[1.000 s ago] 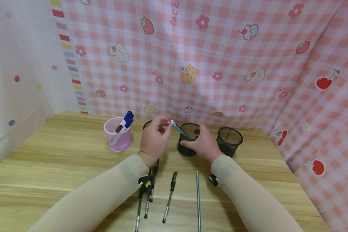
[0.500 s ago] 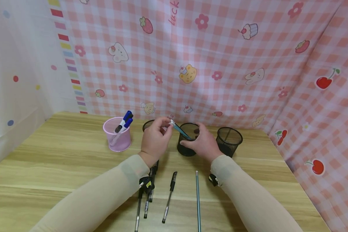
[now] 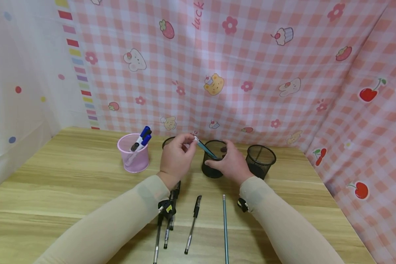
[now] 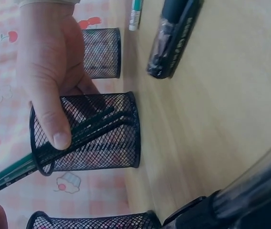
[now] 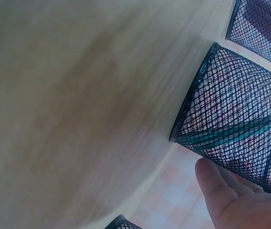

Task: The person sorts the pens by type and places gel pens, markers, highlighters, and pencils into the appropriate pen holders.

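Teal pencils [image 3: 205, 149] with pale eraser ends lean inside a black mesh pen cup [image 3: 212, 171] in the head view. My left hand [image 3: 176, 157] pinches them by their upper ends, just left of the rim. With the thumb and fingers of my right hand [image 3: 231, 163], I grip the cup at its right side. In the left wrist view, the right thumb lies across the mesh near the rim, and the pencils [image 4: 14, 170] slant out past it. Through the cup wall [image 5: 235, 90], the right wrist view shows their lower parts reaching the base.
A second mesh cup [image 3: 261, 156] stands at the right; another [image 3: 167, 141] is mostly behind my left hand. A pink cup [image 3: 135, 161] holds several markers [image 3: 144, 139]. Nearer lie several black pens [image 3: 193, 225] and a teal pencil [image 3: 225, 227]. A gingham cloth [image 3: 184, 66] hangs behind.
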{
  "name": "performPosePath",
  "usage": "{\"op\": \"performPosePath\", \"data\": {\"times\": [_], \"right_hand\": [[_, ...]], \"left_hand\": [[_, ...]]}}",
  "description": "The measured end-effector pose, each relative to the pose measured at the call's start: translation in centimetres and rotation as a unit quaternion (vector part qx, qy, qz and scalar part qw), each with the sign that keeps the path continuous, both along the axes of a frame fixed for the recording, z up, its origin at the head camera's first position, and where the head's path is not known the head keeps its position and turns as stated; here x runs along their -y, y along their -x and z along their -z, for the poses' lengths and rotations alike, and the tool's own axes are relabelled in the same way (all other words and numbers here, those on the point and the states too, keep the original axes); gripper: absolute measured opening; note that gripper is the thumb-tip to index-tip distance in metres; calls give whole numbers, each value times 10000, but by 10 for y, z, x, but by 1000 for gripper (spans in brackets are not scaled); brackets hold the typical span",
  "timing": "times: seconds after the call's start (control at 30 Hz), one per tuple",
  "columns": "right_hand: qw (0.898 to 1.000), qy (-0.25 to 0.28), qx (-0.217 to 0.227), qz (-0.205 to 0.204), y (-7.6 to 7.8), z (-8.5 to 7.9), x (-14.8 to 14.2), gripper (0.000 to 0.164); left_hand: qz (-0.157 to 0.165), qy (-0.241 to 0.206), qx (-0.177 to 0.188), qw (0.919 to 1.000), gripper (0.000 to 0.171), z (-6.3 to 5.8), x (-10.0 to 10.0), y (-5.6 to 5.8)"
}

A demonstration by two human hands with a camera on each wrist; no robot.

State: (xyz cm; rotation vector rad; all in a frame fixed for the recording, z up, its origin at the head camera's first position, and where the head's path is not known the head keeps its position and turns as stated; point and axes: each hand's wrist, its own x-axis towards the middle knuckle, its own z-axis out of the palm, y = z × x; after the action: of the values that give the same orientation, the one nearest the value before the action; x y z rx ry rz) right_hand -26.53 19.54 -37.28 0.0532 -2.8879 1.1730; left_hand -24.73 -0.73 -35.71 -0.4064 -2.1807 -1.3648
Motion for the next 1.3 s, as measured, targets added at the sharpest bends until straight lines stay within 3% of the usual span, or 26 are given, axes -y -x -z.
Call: {"op": "performPosePath", "data": {"times": [0.67,0.9,1.1,1.2,1.3], "right_hand": [[10000,-88,-9,20,0,0,1,108],[10000,-72,31,32,1,1,0,108],[9999,-104,19,43,0,2,0,108],[9999,-116,-10,39,0,2,-1,108],[9999,-106,-21,40,1,2,-1,109]], "left_hand": [[10,184,469,9987,19,-2,1,-2],[167,240,671,9973,28,-2,4,-6],[356,346,597,9970,28,-6,7,-16],[601,467,613,9952,27,-7,7,-26],[973,766,877,9884,26,-9,4,-37]]}}
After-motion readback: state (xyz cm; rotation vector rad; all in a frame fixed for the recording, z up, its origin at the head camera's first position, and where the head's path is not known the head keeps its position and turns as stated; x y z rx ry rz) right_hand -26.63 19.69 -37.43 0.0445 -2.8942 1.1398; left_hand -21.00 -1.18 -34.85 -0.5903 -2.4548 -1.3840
